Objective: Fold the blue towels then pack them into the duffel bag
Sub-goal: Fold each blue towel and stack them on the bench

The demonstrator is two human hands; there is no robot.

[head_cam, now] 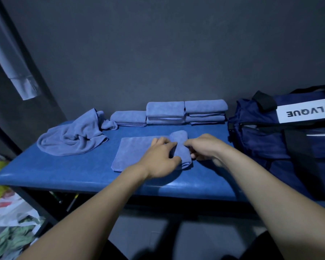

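A blue towel (133, 151) lies flat on the blue padded table (64, 169), its right end turned up into a thick roll. My left hand (160, 158) grips that roll from the left, fingers curled over it. My right hand (204, 147) pinches the same roll from the right. A crumpled, unfolded blue towel (73, 139) lies at the left. Several folded blue towels (176, 113) are stacked along the back wall. The navy duffel bag (281, 139) with a white label stands at the right end of the table.
A dark wall rises just behind the table. On the floor at the lower left lie plastic bags and cloth (11, 218). A pale strip (13, 68) hangs at the upper left.
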